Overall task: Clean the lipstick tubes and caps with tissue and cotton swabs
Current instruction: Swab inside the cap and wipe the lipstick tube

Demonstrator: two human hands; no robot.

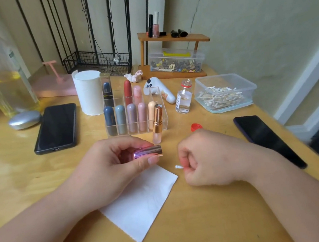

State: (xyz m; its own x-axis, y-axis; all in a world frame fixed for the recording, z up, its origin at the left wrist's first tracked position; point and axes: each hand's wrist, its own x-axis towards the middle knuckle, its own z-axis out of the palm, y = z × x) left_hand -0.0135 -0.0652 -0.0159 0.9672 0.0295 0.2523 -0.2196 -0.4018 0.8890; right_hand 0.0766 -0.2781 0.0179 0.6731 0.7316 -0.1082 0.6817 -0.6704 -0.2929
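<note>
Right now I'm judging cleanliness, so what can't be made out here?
Head view:
Inside of lipstick cap: side-on, left hand wraps it.
Shaft of cotton swab: buried in right hand.
Label on glass bottle: too small.
Part of red bottle cap: behind that hand.

Head view, down over near table [217,224]
</note>
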